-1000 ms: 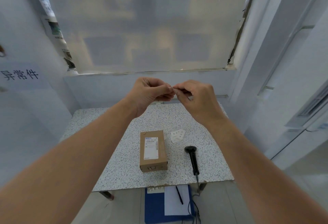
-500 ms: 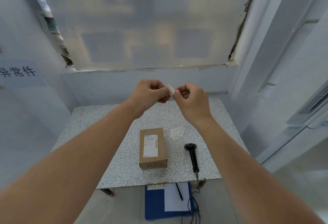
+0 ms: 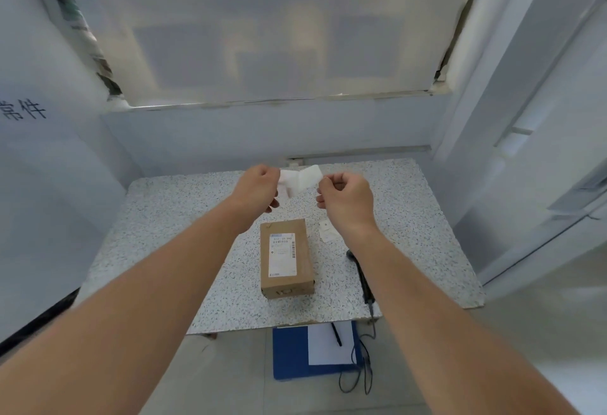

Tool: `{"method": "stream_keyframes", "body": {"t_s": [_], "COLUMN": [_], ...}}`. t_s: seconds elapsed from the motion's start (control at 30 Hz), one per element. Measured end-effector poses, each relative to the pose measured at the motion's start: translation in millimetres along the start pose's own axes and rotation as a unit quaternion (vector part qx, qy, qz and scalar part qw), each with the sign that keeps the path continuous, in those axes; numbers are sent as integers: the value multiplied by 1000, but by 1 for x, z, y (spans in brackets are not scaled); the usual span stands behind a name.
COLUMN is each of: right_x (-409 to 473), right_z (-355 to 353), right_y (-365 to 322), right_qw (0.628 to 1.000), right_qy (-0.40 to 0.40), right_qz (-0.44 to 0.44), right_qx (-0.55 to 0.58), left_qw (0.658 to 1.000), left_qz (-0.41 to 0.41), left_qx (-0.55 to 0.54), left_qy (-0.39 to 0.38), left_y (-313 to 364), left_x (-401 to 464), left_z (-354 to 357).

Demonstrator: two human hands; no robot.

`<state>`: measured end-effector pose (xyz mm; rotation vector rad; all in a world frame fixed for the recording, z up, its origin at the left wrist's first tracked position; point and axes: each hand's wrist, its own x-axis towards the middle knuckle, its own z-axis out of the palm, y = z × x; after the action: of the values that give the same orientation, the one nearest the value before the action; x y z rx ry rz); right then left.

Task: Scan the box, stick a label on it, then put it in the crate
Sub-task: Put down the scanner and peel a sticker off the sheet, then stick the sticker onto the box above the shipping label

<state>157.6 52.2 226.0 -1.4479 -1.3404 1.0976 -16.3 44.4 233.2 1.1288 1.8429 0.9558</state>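
So the box [image 3: 286, 258] is lying flat on the speckled desk [image 3: 157, 217], printed sticker side up, roughly in the middle and a bit toward the near edge. Its long axis runs away from the person, near end to far end, not across. Both hands are up above and just beyond its far end: left hand [image 3: 258, 188] and right hand [image 3: 347, 197] each pinching one end of a white label [image 3: 300, 178], fingers clamped on it, and the label looks half peeled, kind of folded in the middle between them. So the box sits below and toward the person from the label; my guess is the next move is bringing it down and back onto the top face. Neither hand is clearly closer, the box is pretty much centred under the gap, maybe a hair nearer the left. Off to the right there's a scrap of label backing [image 3: 328, 231] just beside the box, and the scanner [image 3: 360, 275] lying parallel to it, partly hidden by the right forearm. No crate visible anywhere.
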Motion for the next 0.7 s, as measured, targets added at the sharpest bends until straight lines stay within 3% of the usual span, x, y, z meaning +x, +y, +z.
{"method": "stream_keyframes", "body": {"t_s": [0.3,0.7], "right_x": [24,49], "right_z": [29,76], "right_y": [43,110], "right_qw": [998,995], "right_qy": [21,53], "right_qz": [51,52], "right_qx": [-28,-68], "left_qw": [996,974], "left_qz": [-80,-172], "left_qx": [47,67], "left_qy": [15,130], "left_y": [-70,-173], "left_x": [42,88], "left_z": [3,8]}}
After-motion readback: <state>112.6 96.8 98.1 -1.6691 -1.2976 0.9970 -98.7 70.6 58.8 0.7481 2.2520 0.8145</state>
